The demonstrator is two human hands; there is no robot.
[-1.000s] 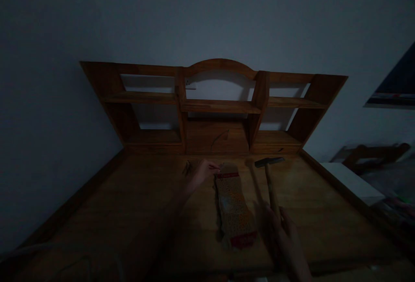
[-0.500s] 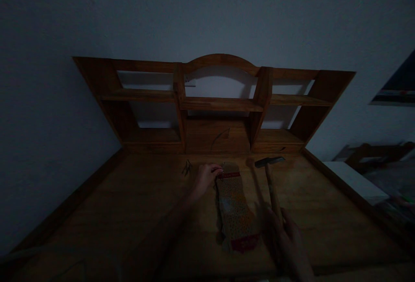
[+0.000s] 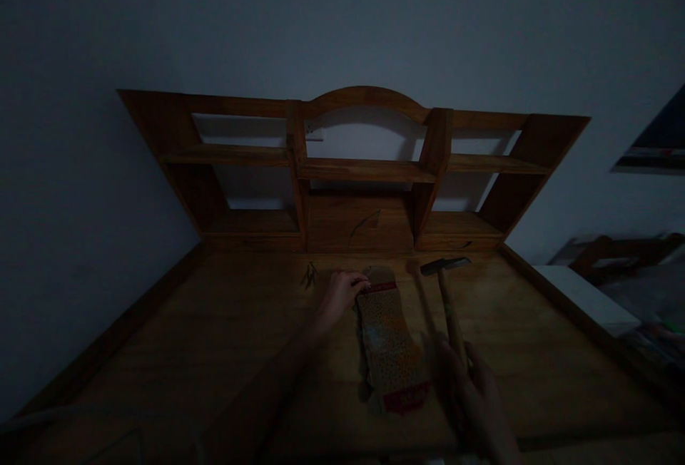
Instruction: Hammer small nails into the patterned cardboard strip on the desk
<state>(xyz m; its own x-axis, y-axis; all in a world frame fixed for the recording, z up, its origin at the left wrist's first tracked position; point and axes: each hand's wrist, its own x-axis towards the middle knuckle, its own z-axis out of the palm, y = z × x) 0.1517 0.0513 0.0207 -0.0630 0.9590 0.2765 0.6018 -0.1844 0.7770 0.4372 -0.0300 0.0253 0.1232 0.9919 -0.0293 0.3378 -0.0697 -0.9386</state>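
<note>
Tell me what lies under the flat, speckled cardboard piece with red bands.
The brown wooden desktop shows around the speckled, red-banded cardboard piece; whatever lies directly beneath is covered and cannot be seen.

Left forearm [image 3: 300, 352] is extended forward, partly in shadow. Left hand [image 3: 342, 292] points rightward, fingertips close together. Right hand [image 3: 476, 388] is nearer the body, fingers curled in a firm grip, thumb side inward.
</note>
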